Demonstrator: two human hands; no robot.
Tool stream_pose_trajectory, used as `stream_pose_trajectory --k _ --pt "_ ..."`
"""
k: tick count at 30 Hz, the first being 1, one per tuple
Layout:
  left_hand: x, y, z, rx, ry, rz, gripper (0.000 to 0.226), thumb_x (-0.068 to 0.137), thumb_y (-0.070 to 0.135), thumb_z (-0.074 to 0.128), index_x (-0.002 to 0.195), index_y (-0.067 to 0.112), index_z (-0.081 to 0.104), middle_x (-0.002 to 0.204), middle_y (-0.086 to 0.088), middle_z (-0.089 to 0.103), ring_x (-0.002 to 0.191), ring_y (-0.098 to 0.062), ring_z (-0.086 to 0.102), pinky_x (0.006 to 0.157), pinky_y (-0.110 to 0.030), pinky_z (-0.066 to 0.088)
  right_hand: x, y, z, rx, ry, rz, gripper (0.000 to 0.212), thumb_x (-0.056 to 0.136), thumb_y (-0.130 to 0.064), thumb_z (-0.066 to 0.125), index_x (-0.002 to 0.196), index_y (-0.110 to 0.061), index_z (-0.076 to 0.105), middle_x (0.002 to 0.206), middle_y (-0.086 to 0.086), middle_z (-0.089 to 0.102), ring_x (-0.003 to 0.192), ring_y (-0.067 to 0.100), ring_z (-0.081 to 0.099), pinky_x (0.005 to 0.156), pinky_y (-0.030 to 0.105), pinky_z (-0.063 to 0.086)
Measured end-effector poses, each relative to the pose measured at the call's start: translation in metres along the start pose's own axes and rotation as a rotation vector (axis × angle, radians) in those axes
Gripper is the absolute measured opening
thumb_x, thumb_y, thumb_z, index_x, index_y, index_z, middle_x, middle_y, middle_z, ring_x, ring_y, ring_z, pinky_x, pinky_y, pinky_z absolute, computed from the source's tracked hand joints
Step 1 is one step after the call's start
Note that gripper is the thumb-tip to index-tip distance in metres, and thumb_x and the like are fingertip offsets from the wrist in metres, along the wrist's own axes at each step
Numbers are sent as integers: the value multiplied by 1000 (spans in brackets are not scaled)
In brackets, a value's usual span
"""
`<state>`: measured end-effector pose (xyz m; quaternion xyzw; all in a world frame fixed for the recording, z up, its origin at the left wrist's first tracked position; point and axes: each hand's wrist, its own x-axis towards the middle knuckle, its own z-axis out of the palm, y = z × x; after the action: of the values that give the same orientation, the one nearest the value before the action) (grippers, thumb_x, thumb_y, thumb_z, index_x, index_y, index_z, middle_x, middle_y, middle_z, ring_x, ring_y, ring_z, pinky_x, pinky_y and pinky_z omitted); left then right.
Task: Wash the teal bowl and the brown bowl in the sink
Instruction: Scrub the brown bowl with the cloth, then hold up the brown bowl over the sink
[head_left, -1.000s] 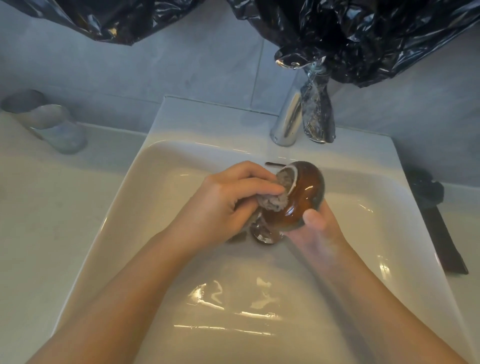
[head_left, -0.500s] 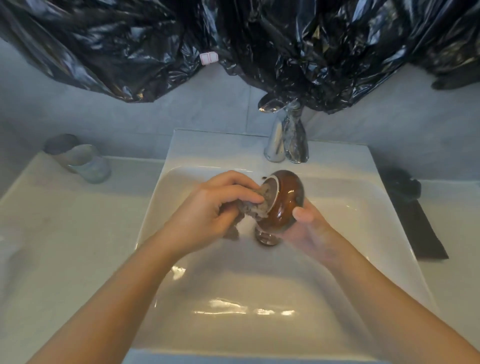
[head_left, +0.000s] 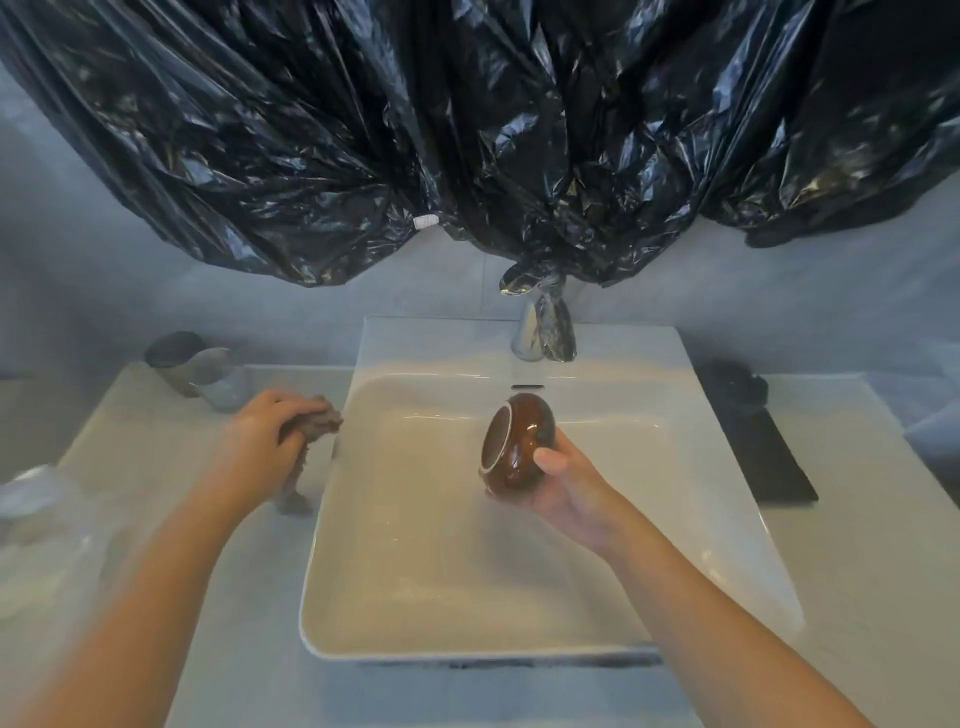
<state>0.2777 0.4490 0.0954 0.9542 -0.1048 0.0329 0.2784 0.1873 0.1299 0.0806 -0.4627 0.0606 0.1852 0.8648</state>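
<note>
Over the near rim of the sink (head_left: 467, 649), two forearms come in from 6 o'clock. Out at 10 o'clock, on the counter just beside the basin's edge, the left hand (head_left: 260, 436) is clenched round a bunched brown cloth (head_left: 318, 422), one end trailing down. Above the basin's middle the right hand (head_left: 569, 486) is wrapped round the brown bowl (head_left: 519, 449). The bowl is held clear of the basin floor, on its side with its mouth facing 9 o'clock. It sits at 11 o'clock from the palm, thumb laid across its near flank, fingers hidden beneath and behind.

This looks like the rinse. The glaze is glossy and probably slippery, so the grip should stay firm. The bowl should go under the tap (head_left: 540, 332) at 12 o'clock and be turned so water reaches inside and out. No water shows running. I cannot pick out the teal bowl. Black plastic sheeting (head_left: 467, 130) hangs farthest back.
</note>
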Motion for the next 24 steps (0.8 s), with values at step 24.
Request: stream_pose_trajectory --k 24 --pt "-35 139 27 -885 -474 -375 21 97 24 53 105 15 69 97 -3 75 87 -18 72 80 -34 59 -16 -14 36 -968 242 -88 96 68 -28 85 145 -37 27 137 -16 43 127 11 47 102 28 48"
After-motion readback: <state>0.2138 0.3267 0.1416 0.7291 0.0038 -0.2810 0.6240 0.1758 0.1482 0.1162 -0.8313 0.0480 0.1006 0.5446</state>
